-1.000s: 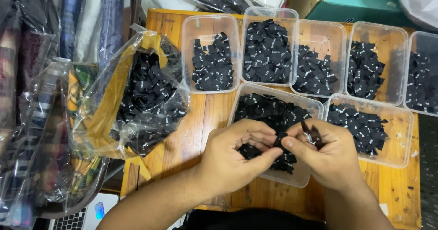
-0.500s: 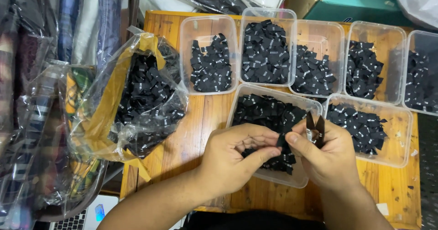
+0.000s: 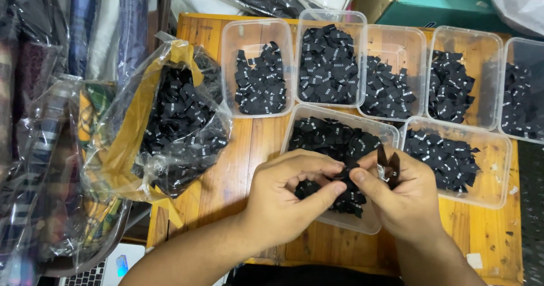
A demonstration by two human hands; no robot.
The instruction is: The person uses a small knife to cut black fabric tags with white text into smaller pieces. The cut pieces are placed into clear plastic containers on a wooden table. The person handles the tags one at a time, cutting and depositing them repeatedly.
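Label (image 3: 344, 174), black, pinched between left hand (image 3: 289, 198) and right hand (image 3: 405, 198) fingertips, over near tub (image 3: 371, 223) of labels. Right hand also holds snips (image 3: 388, 164). Six more tubs behind.

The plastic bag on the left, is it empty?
No, the clear plastic bag is stuffed with small black fabric labels, like the ones filling the clear tubs on the wooden table.

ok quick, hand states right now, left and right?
Left hand: closed, pinching a small black label over the clear tub.
Right hand: closed on the same label, with small snips also in it.
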